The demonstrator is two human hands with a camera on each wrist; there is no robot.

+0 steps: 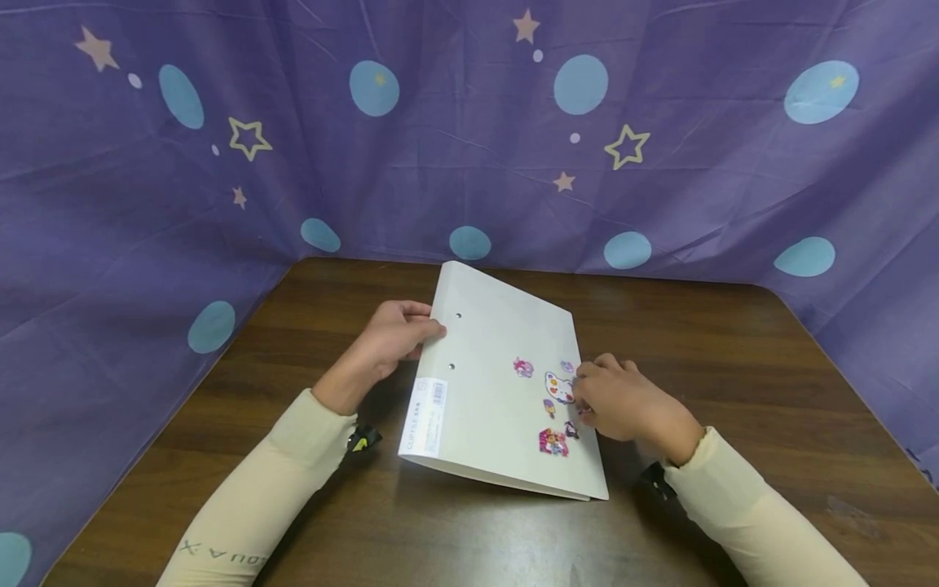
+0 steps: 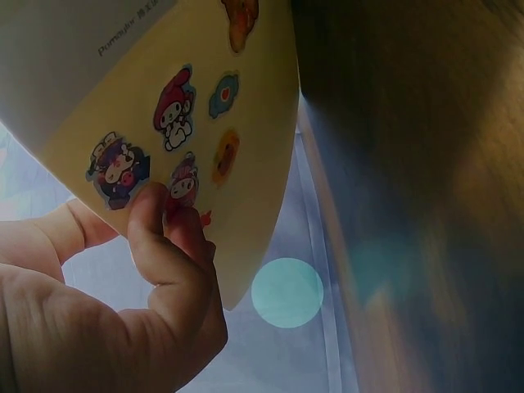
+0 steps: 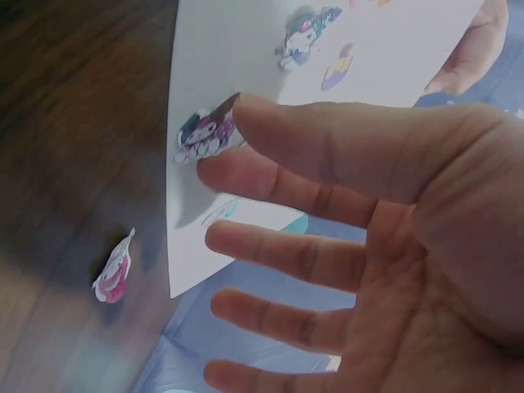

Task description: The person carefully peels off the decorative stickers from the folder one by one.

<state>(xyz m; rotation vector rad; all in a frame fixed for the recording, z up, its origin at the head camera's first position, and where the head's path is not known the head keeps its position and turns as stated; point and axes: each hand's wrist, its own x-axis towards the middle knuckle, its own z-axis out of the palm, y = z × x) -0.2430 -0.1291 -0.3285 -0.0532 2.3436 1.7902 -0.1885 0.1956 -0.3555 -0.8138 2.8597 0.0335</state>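
While the left hand (image 1: 389,338) grips the spine side of a white folder (image 1: 499,326), the right hand (image 1: 623,399) is at its opposite edge, as the head view shows. The folder is in the middle of the brown worktop (image 1: 734,367), tilted, with its spine side lifted and its right edge lower. Two metal dots sit near the spine, and a paper label (image 1: 425,416) covers the spine's near end. Several cartoon stickers (image 1: 553,443) are on the upper face, most of them gathered close to the right hand, whose fingertips are partly hidden here. Pale sleeves (image 1: 242,514) cover both forearms, and a purple curtain (image 1: 440,163) with blue circles and stars hangs behind. From the left wrist, the fingers (image 2: 147,221) press on the folder's underside, with the thumb on the other side, so the edge is pinched between them. More stickers show on that face, among them a red-hooded figure (image 2: 174,110) and a blue candy (image 2: 223,94). From the right wrist, the thumb and forefinger pinch a dark sticker (image 3: 201,135) at the folder's edge, while the other three fingers are spread out straight. Just beside that edge, a pink-and-white sticker (image 3: 113,270) shows against the worktop.
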